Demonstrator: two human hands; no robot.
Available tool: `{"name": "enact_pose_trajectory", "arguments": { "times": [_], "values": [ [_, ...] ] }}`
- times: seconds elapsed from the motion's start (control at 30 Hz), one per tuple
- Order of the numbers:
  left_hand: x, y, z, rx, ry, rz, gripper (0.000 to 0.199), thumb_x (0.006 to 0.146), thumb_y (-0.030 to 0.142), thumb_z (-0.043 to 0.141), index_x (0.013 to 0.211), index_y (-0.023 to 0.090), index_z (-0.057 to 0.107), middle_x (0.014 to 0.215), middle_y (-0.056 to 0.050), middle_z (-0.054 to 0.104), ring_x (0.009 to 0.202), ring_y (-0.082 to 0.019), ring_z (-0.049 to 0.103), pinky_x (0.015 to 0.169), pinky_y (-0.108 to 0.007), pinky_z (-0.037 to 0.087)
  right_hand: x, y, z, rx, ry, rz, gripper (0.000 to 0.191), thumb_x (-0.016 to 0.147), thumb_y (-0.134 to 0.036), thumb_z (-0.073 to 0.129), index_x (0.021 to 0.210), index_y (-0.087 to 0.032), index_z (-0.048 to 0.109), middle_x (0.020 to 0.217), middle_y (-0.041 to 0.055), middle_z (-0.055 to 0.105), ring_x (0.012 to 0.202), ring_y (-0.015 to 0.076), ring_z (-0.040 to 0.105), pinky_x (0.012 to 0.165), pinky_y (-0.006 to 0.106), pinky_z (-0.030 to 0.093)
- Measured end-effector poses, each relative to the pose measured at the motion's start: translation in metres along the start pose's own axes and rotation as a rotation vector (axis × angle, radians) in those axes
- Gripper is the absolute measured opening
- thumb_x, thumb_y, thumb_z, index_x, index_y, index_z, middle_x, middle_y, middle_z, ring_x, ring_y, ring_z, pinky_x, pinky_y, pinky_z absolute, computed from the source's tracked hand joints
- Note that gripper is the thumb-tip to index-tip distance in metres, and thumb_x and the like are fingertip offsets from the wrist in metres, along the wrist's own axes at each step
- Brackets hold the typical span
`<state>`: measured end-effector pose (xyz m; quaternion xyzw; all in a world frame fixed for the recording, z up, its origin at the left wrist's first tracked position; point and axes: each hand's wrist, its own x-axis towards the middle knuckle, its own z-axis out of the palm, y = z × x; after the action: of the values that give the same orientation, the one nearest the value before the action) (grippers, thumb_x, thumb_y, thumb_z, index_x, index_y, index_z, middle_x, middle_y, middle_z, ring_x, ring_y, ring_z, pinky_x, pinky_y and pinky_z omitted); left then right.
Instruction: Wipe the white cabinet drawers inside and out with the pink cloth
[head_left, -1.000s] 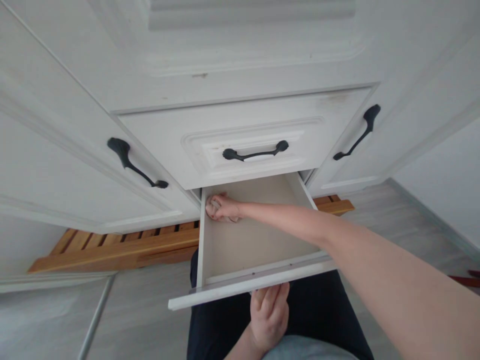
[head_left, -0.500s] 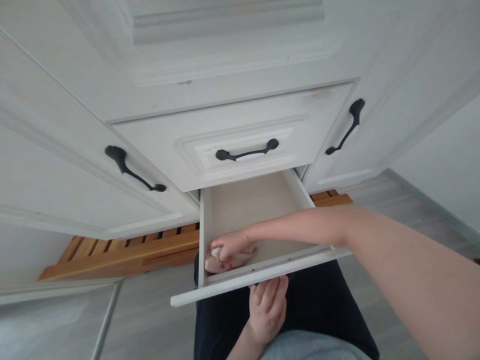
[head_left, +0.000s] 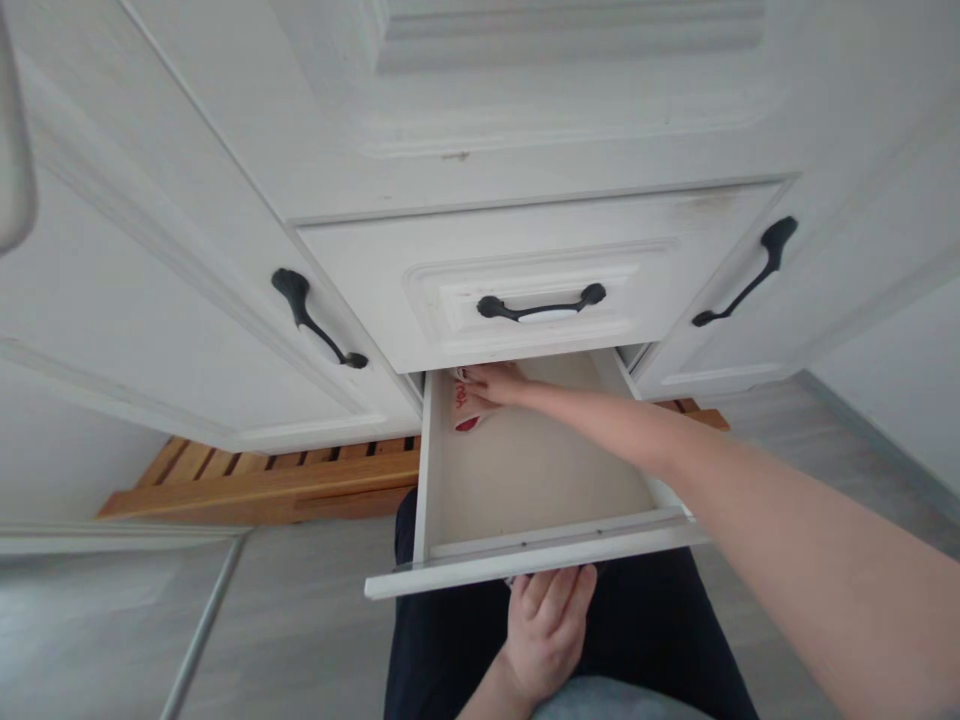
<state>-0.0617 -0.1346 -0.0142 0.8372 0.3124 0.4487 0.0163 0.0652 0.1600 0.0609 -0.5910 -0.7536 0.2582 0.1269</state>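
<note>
An open white drawer (head_left: 431,578) extends toward me from the cabinet. Deep in its back left corner, my right hand (head_left: 495,382) grips a pale pink piece of folded cloth (head_left: 469,405) with red lettering and a red patch. It looks like a sock, but the hand covers part of it. My left hand (head_left: 547,630) is curled around the handle at the drawer's front from outside; the handle itself is nearly all hidden behind the fingers and the front panel.
Above is a closed drawer (head_left: 637,320) with a dark handle (head_left: 541,306). Cabinet doors with dark handles, left (head_left: 319,325) and right (head_left: 750,275), flank it. A slatted wooden bench (head_left: 262,490) runs beneath the cabinet. My legs (head_left: 450,640) are under the drawer.
My right hand has carried the pink cloth from the drawer's front left corner to its back left. My left hand stays at the drawer front. The camera view has shifted.
</note>
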Motion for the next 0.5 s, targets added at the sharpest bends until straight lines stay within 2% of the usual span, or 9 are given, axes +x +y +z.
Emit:
{"name": "enact_pose_trajectory", "arguments": {
  "times": [0.13, 0.23, 0.3, 0.37, 0.5],
  "values": [
    [0.004, -0.001, -0.003, -0.024, -0.024, 0.022, 0.037, 0.095, 0.013, 0.052, 0.128, 0.019, 0.068, 0.11, -0.002, 0.076, 0.106, -0.018, 0.065, 0.109, -0.034, 0.041, 0.003, -0.003, 0.035, -0.089, -0.007, -0.044, 0.078, 0.084, -0.065, 0.064, 0.152, -0.031, 0.044, 0.163, 0.0109, 0.033, 0.149, 0.0396, 0.026, 0.112, 0.06, 0.034],
    [0.004, -0.001, 0.0, -0.006, 0.012, 0.015, 0.036, 0.095, 0.014, 0.053, 0.125, 0.02, 0.07, 0.105, -0.002, 0.076, 0.102, -0.017, 0.065, 0.108, -0.033, 0.041, -0.009, -0.008, 0.05, -0.166, -0.004, -0.123, 0.088, 0.074, -0.065, 0.075, 0.15, -0.031, 0.045, 0.165, 0.0125, 0.029, 0.15, 0.0378, 0.023, 0.111, 0.059, 0.036],
    [0.002, -0.001, 0.002, -0.006, 0.035, 0.009, 0.035, 0.094, 0.014, 0.055, 0.124, 0.021, 0.071, 0.104, -0.002, 0.077, 0.102, -0.018, 0.066, 0.11, -0.034, 0.041, -0.025, -0.008, 0.054, -0.183, -0.01, -0.202, 0.085, 0.071, -0.057, 0.08, 0.146, -0.03, 0.05, 0.161, 0.0138, 0.033, 0.147, 0.0372, 0.029, 0.109, 0.058, 0.038],
    [0.001, 0.0, 0.004, -0.019, 0.044, 0.011, 0.036, 0.093, 0.013, 0.056, 0.124, 0.021, 0.071, 0.105, -0.002, 0.077, 0.104, -0.018, 0.066, 0.111, -0.035, 0.041, -0.046, -0.008, 0.057, -0.171, -0.045, -0.31, 0.074, 0.072, -0.047, 0.081, 0.14, -0.029, 0.056, 0.156, 0.0136, 0.04, 0.142, 0.0361, 0.036, 0.107, 0.055, 0.041],
    [0.0, 0.0, 0.002, -0.018, 0.025, 0.007, 0.038, 0.092, 0.012, 0.056, 0.127, 0.021, 0.07, 0.108, -0.002, 0.076, 0.105, -0.018, 0.065, 0.112, -0.035, 0.04, -0.093, -0.005, 0.056, -0.123, -0.235, -0.65, 0.048, 0.079, -0.025, 0.074, 0.126, -0.024, 0.067, 0.143, 0.0115, 0.055, 0.131, 0.0311, 0.049, 0.105, 0.046, 0.044]
  ]
}}
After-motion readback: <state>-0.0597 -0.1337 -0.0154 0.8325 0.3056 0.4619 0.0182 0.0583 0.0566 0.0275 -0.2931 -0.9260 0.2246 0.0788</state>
